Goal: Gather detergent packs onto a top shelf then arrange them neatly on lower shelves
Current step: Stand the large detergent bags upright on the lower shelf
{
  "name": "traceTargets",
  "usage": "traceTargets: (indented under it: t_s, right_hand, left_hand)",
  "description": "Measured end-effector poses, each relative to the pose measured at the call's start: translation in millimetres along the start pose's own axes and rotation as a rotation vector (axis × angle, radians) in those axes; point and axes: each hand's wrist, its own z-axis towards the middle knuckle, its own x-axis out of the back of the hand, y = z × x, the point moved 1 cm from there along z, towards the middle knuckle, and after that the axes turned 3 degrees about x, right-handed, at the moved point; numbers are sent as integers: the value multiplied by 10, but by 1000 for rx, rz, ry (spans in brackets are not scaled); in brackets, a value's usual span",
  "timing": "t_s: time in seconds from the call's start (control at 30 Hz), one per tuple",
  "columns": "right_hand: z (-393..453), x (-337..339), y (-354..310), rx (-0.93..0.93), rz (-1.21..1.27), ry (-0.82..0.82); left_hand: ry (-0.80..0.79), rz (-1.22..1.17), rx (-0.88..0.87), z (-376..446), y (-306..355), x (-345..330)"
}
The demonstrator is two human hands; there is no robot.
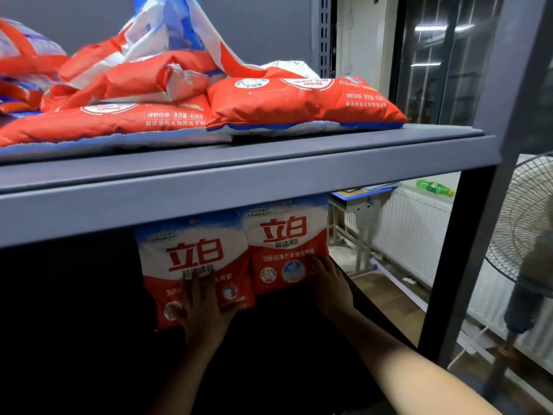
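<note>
A standing fan [526,235] with a wire grille stands at the right, past the rack's upright; a white radiator [419,232] lines the far wall; a green bottle [435,187] lies on the sill above it; a blue-edged desk [363,193] stands beside the radiator; dark glass panels [443,55] fill the upper right.

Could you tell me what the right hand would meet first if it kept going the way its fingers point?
The right hand already touches the right detergent pack standing under the top shelf; pushing on would press that pack deeper. What lies behind it is hidden.
</note>
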Motion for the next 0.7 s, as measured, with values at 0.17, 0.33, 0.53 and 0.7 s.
traceTargets:
  t_s: [0.17, 0.33, 0.53, 0.7]
  right_hand:
    - [9, 71, 29, 51, 19, -120]
    - [-160, 181, -95, 19, -10, -186]
    - [-548, 579, -336, 158, -5, -187]
    - [-881, 956, -545, 217, -124, -199]
  left_hand:
    - [-92, -139, -5, 74, -12, 178]
    - [-167, -263, 102, -109, 123, 427]
    - [-135, -100, 89, -564, 413, 910]
    - [-137, 5, 48, -994, 673, 1290]
